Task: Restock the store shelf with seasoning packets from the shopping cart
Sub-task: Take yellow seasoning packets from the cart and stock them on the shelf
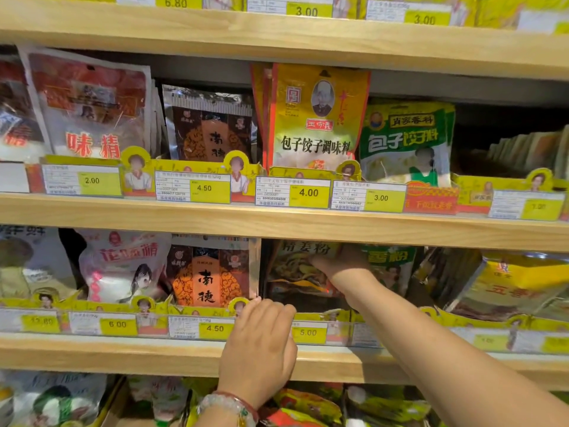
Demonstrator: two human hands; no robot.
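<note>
My right hand point(343, 266) reaches into the lower shelf and holds a dark green ginger powder packet point(295, 272) by its upper right part. The thumb lies on the packet's front and the fingers are hidden behind it. The packet stands upright in the slot above the 5.00 price tag point(308, 332). My left hand point(260, 340), with a bead bracelet on the wrist, has its fingers curled over the yellow front rail point(197, 311) of the same shelf, just left of that slot. The shopping cart is out of view.
An orange-and-silver packet point(209, 272) stands left of the slot and green packets point(389, 266) stand to its right. The wooden shelf above point(277, 223) carries yellow and green dumpling seasoning packets. More bags fill the shelf below point(308, 405).
</note>
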